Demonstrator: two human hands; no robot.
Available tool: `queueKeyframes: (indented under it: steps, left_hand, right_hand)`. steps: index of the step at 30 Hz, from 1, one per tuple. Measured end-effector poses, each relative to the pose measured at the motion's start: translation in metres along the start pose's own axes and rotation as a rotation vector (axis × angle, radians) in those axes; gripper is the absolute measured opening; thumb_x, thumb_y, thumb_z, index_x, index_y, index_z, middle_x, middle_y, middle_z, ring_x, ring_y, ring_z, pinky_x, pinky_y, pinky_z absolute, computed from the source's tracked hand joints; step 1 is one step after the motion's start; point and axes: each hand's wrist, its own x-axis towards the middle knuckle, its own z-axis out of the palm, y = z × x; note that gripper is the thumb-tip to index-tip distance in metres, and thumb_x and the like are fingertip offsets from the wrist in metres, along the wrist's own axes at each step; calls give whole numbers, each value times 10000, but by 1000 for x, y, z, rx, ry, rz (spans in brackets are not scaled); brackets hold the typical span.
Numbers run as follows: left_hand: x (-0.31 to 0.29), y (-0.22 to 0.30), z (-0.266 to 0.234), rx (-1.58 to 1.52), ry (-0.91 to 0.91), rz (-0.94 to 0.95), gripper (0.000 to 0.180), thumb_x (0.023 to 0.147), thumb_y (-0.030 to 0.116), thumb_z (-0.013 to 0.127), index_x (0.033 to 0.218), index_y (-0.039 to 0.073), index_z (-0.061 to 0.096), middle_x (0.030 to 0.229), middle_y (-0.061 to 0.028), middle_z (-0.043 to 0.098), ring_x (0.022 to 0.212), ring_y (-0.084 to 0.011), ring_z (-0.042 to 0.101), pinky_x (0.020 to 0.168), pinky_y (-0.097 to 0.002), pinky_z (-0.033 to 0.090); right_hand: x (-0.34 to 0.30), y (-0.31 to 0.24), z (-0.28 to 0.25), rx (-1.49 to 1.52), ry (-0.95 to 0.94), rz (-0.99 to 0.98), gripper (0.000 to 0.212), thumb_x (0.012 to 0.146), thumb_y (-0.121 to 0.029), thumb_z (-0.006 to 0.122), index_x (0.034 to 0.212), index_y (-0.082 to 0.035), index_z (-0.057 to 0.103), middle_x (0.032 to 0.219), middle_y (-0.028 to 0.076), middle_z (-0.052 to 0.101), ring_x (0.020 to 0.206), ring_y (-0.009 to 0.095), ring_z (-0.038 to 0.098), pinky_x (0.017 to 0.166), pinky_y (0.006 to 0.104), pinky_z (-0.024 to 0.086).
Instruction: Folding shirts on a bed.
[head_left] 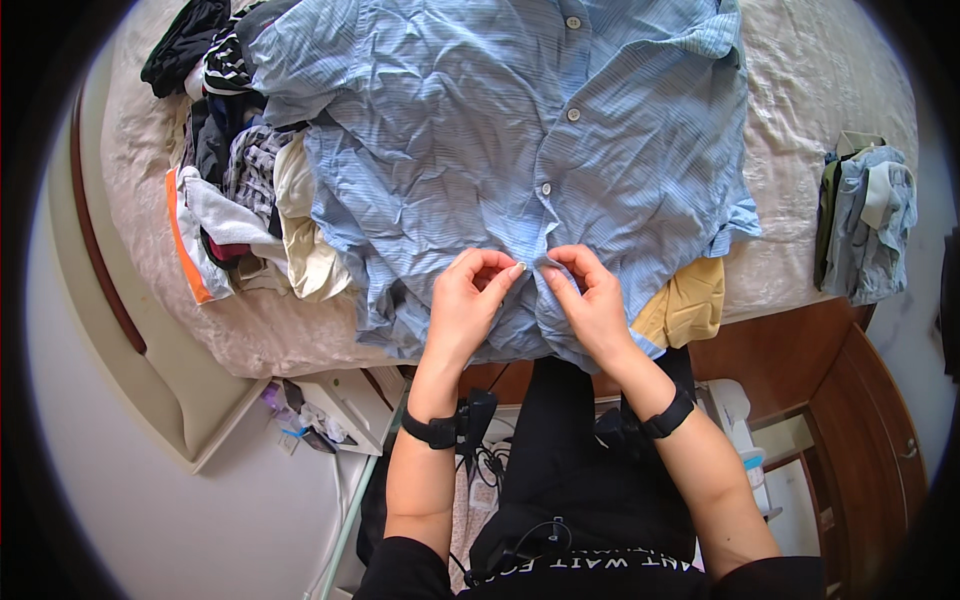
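A light blue striped, short-sleeved button shirt (440,140) lies spread and creased over the bed, its front facing up. Several pale buttons run down its front, one button (546,188) just above my hands. My left hand (466,302) pinches the shirt front near the lower end of the button line, thumb against forefinger; a small pale spot there could be a button or a nail. Close beside it, my right hand (592,305) is closed on the front edge of the same shirt. The fingertips of both hands partly hide the cloth they grip.
Crumpled clothes (235,195) are heaped on the left of the bed (800,110). Yellow cloth (690,305) shows from under the shirt at right. Folded garments (870,225) are stacked at the far right edge. A white bedside unit (345,400) stands at lower left.
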Motion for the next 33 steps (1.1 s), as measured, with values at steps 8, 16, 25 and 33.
queueKeyframes:
  steps: [8, 16, 25, 33]
  left_hand:
    - [-6, 14, 3, 2, -40, 33, 111, 793, 76, 661, 839, -14, 615, 766, -27, 573, 667, -71, 539, 609, -210, 447]
    - [-8, 14, 3, -18, -16, 25, 108, 791, 81, 661, 817, -17, 624, 764, -36, 577, 644, -78, 541, 593, -212, 445]
    - [-10, 15, 5, 16, 11, 110, 114, 792, 86, 662, 818, -19, 624, 761, -38, 582, 632, -80, 539, 582, -212, 441]
    - [-12, 6, 5, -98, 27, 25, 117, 797, 86, 661, 828, -22, 628, 771, -35, 601, 656, -70, 548, 599, -203, 443]
  right_hand:
    - [1, -11, -3, -178, -42, -137, 142, 806, -66, 603, 916, 24, 601, 831, 103, 611, 737, 177, 589, 672, 262, 455]
    - [2, -20, -7, -263, -117, -212, 150, 793, -59, 603, 907, 38, 610, 844, 122, 611, 746, 220, 603, 655, 263, 460]
    - [0, -24, -7, -179, -73, -110, 146, 821, -79, 583, 937, 6, 612, 881, 83, 624, 744, 142, 595, 572, 239, 447]
    - [3, -18, -11, -37, -126, -126, 124, 819, -62, 606, 919, -1, 646, 836, 65, 633, 765, 108, 583, 609, 226, 453]
